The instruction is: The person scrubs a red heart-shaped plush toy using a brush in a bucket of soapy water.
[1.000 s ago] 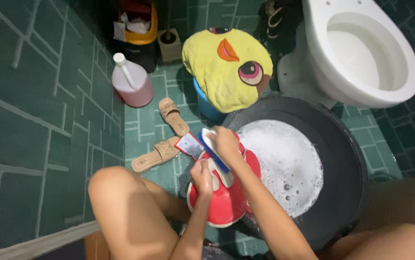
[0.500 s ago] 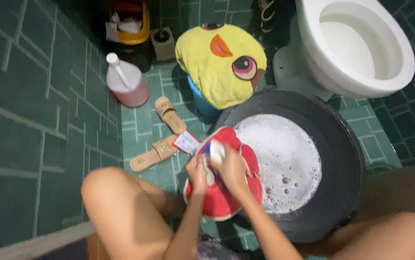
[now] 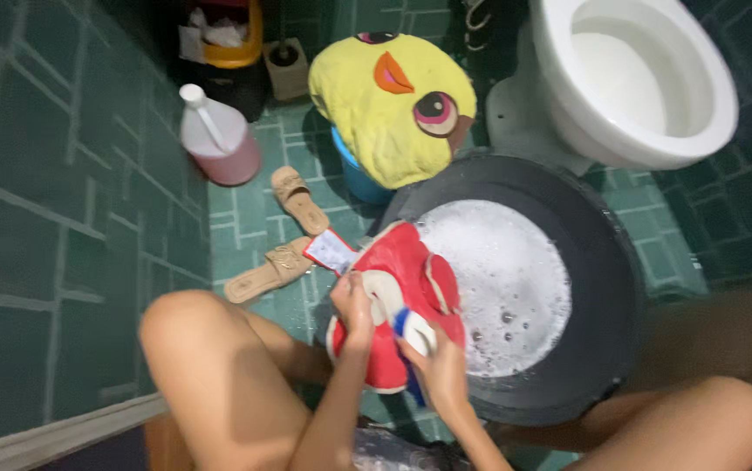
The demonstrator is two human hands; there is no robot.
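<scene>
A red and white cloth item [image 3: 402, 270] lies over the near left rim of a black basin [image 3: 607, 288] full of soapy foam. My left hand [image 3: 354, 305] grips the item's near edge and presses it down. My right hand [image 3: 437, 362] holds a blue and white scrub brush [image 3: 413, 330] against the lower part of the item. A small red-edged tag or packet [image 3: 331, 251] sticks out at the item's far left corner.
A yellow bird-faced cloth [image 3: 393, 100] drapes over a blue bucket behind the basin. A white toilet [image 3: 629, 78] stands at the far right. A pink liquid jug [image 3: 217, 135], two tan sandals [image 3: 284, 231] and a bin sit on the green tiled floor at left.
My right hand has drawn the brush down the red item, from its far end toward me. The left hand keeps its grip. The view shifted slightly.
</scene>
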